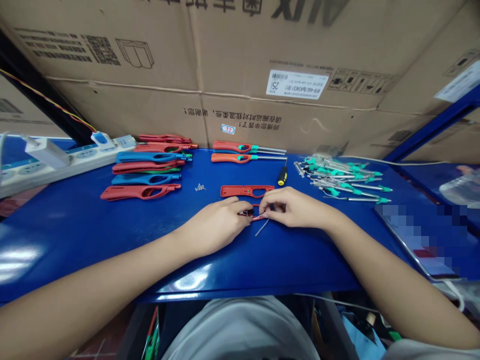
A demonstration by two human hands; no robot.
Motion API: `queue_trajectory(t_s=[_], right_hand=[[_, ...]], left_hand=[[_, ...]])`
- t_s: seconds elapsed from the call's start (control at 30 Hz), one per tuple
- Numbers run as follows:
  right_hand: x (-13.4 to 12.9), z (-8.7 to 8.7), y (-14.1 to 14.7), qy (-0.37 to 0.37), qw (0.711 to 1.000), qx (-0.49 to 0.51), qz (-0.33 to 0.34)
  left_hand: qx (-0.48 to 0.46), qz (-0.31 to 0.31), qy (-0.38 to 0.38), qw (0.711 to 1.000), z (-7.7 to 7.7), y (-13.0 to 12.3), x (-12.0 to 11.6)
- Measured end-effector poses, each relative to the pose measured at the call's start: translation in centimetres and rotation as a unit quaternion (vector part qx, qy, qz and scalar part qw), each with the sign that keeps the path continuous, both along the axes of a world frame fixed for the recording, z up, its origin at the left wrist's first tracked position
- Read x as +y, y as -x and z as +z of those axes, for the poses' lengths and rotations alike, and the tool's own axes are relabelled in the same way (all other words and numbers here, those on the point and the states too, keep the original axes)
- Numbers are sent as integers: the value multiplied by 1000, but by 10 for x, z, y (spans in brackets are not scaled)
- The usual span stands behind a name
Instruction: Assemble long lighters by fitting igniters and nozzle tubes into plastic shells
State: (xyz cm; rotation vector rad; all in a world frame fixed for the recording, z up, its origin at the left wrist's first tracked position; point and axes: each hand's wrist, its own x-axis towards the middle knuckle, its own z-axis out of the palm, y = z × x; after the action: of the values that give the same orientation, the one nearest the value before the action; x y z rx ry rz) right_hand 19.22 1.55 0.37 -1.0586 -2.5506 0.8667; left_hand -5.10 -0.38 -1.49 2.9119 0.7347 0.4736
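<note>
My left hand (219, 222) is closed, its fingertips pinching a red lighter half-shell (257, 218) low over the blue table. Part of a small light-coloured piece shows by the left fingertips, within the shell. At the shell's right end my right hand (296, 207) has thumb and forefinger pressed together on a thin pale wire. A slim grey tube (261, 228) slants out below the right fingertips. Both hands hide most of the shell. Just beyond them lies another red half-shell (243, 190), its inner side up.
Red and blue lighter casings (142, 179) are stacked at left, near a power strip (86, 155). Small screws (200, 187), a screwdriver (282, 175) and two long-nosed lighters (232, 158) lie beyond my hands. Lighter inserts (345, 175) are heaped right, above a tablet-like device (420, 240). Cardboard (240, 65) walls the back.
</note>
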Motion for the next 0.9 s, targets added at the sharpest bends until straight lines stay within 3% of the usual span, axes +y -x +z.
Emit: queue_trajectory(t_s=[0.23, 0.5, 0.9], right_hand=[[1, 1, -2, -18, 998, 41, 46], [0, -1, 0, -21, 1000, 15, 13], [2, -3, -1, -16, 1000, 14, 11]], left_hand=[[36, 6, -26, 999, 3, -1, -1], [95, 9, -50, 994, 3, -2, 0], [106, 22, -60, 992, 3, -3, -3]])
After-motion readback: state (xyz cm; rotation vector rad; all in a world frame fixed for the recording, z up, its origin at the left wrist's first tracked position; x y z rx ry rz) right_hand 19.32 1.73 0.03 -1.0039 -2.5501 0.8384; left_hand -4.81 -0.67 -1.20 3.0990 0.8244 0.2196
